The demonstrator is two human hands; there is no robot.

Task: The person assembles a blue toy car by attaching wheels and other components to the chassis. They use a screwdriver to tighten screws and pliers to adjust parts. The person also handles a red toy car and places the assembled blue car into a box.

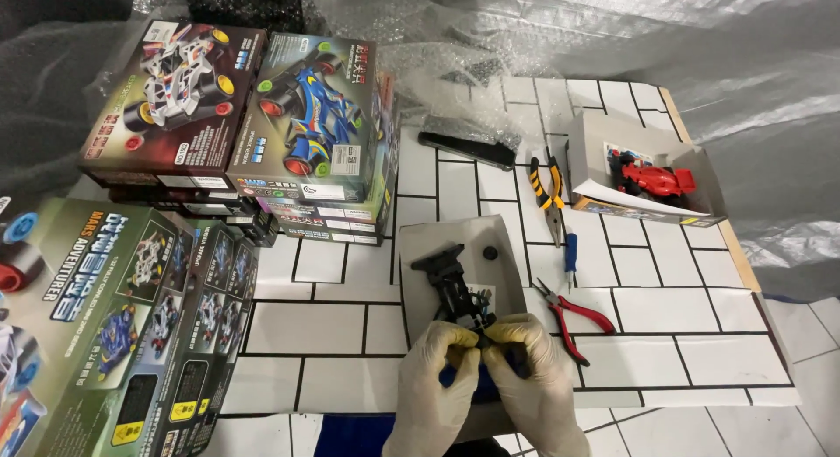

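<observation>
My left hand [435, 369] and right hand [535, 369] both grip the black toy car frame [455, 286] over the grey tray [420, 247]; red pliers [573, 317] lie just right.

The near end of the black toy car chassis [452, 286] is covered by the gloved fingertips of the left hand [435, 378] and right hand [535, 378], so what they pinch cannot be told. Both wrists are cut off by the bottom edge. The big green kit box [96, 326] at the table's [682, 352] near left corner runs off frame. The small black part [491, 252] in the grey tray [420, 247] is too tiny to identify.
</observation>
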